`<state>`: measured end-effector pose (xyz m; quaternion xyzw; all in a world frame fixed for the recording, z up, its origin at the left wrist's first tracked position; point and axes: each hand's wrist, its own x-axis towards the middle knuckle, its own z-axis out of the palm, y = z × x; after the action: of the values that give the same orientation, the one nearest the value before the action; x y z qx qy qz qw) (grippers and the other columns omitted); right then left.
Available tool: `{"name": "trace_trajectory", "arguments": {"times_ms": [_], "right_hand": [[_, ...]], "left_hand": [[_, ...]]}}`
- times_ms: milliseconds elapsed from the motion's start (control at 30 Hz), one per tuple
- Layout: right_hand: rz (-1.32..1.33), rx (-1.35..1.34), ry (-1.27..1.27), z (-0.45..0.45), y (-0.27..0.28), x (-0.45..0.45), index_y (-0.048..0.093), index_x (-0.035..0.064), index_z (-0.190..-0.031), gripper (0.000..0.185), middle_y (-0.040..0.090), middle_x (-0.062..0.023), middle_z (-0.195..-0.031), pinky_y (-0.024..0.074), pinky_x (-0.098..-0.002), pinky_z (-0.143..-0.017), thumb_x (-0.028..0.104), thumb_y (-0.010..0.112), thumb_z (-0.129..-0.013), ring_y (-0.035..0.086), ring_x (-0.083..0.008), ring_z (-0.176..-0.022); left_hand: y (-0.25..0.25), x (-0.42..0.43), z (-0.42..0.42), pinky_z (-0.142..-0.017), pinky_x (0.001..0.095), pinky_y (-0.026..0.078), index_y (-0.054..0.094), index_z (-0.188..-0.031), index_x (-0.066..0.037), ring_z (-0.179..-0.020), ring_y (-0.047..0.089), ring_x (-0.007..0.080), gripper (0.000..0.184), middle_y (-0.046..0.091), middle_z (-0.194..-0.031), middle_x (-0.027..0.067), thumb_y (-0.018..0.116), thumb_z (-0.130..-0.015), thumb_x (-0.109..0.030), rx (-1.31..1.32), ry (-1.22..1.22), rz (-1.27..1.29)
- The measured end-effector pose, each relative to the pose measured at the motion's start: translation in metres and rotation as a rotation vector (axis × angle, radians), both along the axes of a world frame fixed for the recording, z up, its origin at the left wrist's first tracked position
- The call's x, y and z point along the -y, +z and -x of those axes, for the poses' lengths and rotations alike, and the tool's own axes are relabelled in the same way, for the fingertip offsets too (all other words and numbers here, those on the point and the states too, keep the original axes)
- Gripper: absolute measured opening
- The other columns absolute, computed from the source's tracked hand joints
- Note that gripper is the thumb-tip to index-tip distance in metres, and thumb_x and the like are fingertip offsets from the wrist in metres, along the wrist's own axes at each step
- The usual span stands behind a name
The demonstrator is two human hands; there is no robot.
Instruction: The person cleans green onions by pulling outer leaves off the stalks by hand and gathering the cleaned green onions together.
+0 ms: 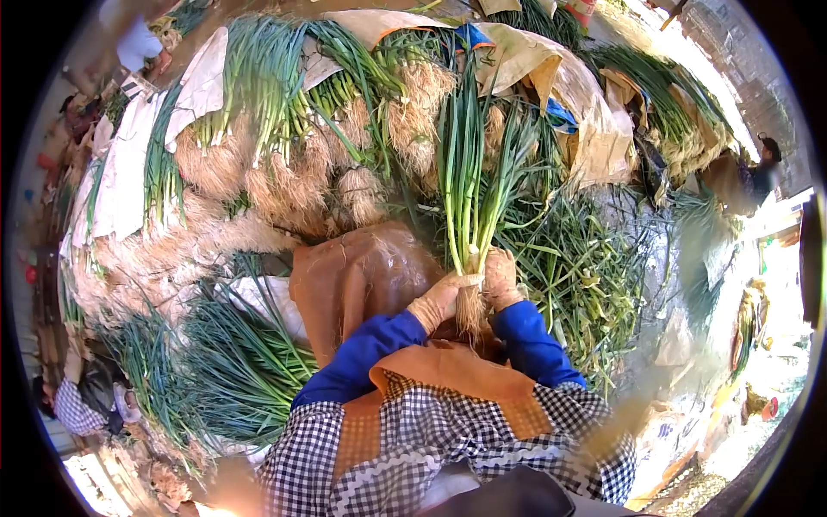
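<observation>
Between my two hands a small bunch of green onions (469, 189) stands upright, its green leaves up and its tan roots down over my lap. My left hand (438, 302) is closed around the left side of the bunch just above the roots. On the right side, my right hand (500, 277) has its fingers closed against the white stems. Both hands look gloved. Under them lies a brown apron (362, 276). Loose green leaves (586, 276) are heaped to the right of the bunch.
Rooted bundles of green onions (267, 95) lie in a row ahead, partly under tan sheets (594, 121). Another leafy pile (233, 370) is at the left. One person (82, 401) is at the far left, another (762, 172) at the far right.
</observation>
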<state>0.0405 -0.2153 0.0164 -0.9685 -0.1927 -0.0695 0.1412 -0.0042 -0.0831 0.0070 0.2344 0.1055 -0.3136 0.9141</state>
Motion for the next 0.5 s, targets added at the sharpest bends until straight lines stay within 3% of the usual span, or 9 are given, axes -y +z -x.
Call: {"name": "trace_trajectory", "arguments": {"times_ms": [67,133,167,200,267,333,400,467,500], "right_hand": [[0.016,-0.354,0.151,0.001,0.03,-0.001,0.061,0.0087,-0.102,0.038,0.064,-0.0134,-0.089,0.0455,-0.0394,-0.075,0.041,0.049,-0.087,0.059,-0.0302,-0.085],[-0.657,-0.877,0.127,-0.017,0.021,0.012,0.061,0.0061,-0.105,0.044,0.062,-0.0142,-0.102,0.0432,-0.0364,-0.086,0.044,0.047,-0.089,0.057,-0.0278,-0.096],[-0.881,-0.81,0.167,-0.02,0.015,0.016,0.06,0.0035,-0.108,0.047,0.06,-0.0126,-0.108,0.042,-0.0335,-0.09,0.045,0.044,-0.091,0.054,-0.025,-0.103],[-1.083,-1.065,-0.058,-0.031,0.011,0.02,0.057,0.0034,-0.112,0.047,0.058,-0.0106,-0.114,0.0415,-0.0359,-0.093,0.043,0.042,-0.092,0.052,-0.0256,-0.108],[-1.701,-1.202,-0.121,-0.042,0.003,0.008,0.052,0.0063,-0.119,0.046,0.054,-0.0097,-0.121,0.0398,-0.0407,-0.095,0.042,0.041,-0.092,0.051,-0.0264,-0.111],[-2.111,-1.143,-0.116,-0.041,0.021,0.003,0.052,0.0104,-0.119,0.045,0.055,-0.0085,-0.119,0.0401,-0.043,-0.095,0.045,0.041,-0.091,0.052,-0.026,-0.108],[-2.408,-1.081,0.105,-0.057,0.011,-0.003,0.053,0.0115,-0.118,0.047,0.056,-0.0086,-0.116,0.0409,-0.0443,-0.093,0.048,0.043,-0.09,0.052,-0.0285,-0.105],[-2.359,-1.124,0.125,-0.061,0.037,-0.017,0.054,0.0117,-0.118,0.061,0.057,-0.0088,-0.115,0.0416,-0.044,-0.092,0.06,0.049,-0.081,0.052,-0.0295,-0.104],[-2.356,-1.146,0.108,-0.064,0.046,-0.023,0.054,0.0119,-0.118,0.063,0.057,-0.0086,-0.116,0.0418,-0.0439,-0.092,0.061,0.05,-0.08,0.052,-0.0293,-0.104]], "left_hand": [[0.003,-0.011,0.0,-0.076,0.0342,0.051,0.052,-0.115,-0.003,-0.083,0.06,0.0196,0.035,0.061,-0.093,0.0077,0.059,-0.081,-0.01,0.007,-0.029,-0.028],[0.008,-0.025,-0.004,-0.068,0.0337,0.053,0.05,-0.116,-0.002,-0.076,0.061,0.0206,0.038,0.061,-0.093,0.0099,0.059,-0.079,-0.008,0.02,-0.069,-0.057],[0.019,-0.033,-0.004,-0.063,0.0334,0.054,0.05,-0.116,0.0,-0.071,0.061,0.0202,0.039,0.061,-0.099,0.0131,0.058,-0.079,-0.008,0.019,-0.084,-0.02],[0.031,-0.042,-0.003,-0.063,0.0321,0.054,0.048,-0.118,0.001,-0.072,0.061,0.0189,0.042,0.061,-0.103,0.0156,0.059,-0.079,-0.009,0.079,-0.097,-0.027],[0.046,-0.058,0.0,-0.064,0.0304,0.054,0.048,-0.119,0.001,-0.071,0.061,0.0179,0.043,0.062,-0.099,0.014,0.059,-0.078,-0.008,0.097,-0.145,-0.144],[0.067,-0.069,0.01,-0.064,0.0291,0.053,0.049,-0.118,0.001,-0.071,0.06,0.0168,0.043,0.061,-0.096,0.0125,0.06,-0.078,-0.009,0.134,-0.156,-0.218],[0.089,-0.084,0.02,-0.064,0.0278,0.053,0.05,-0.117,0.001,-0.07,0.06,0.0157,0.042,0.061,-0.093,0.011,0.06,-0.077,-0.009,0.176,-0.171,-0.294],[0.108,-0.108,0.032,-0.065,0.026,0.051,0.051,-0.116,0.0,-0.072,0.059,0.0142,0.042,0.06,-0.088,0.0079,0.061,-0.077,-0.01,0.411,-0.291,-0.445],[0.137,-0.123,0.039,-0.068,0.027,0.05,0.053,-0.105,-0.001,-0.077,0.058,0.0149,0.034,0.058,-0.086,0.0073,0.064,-0.075,-0.009,0.419,-0.394,-0.606]]}}
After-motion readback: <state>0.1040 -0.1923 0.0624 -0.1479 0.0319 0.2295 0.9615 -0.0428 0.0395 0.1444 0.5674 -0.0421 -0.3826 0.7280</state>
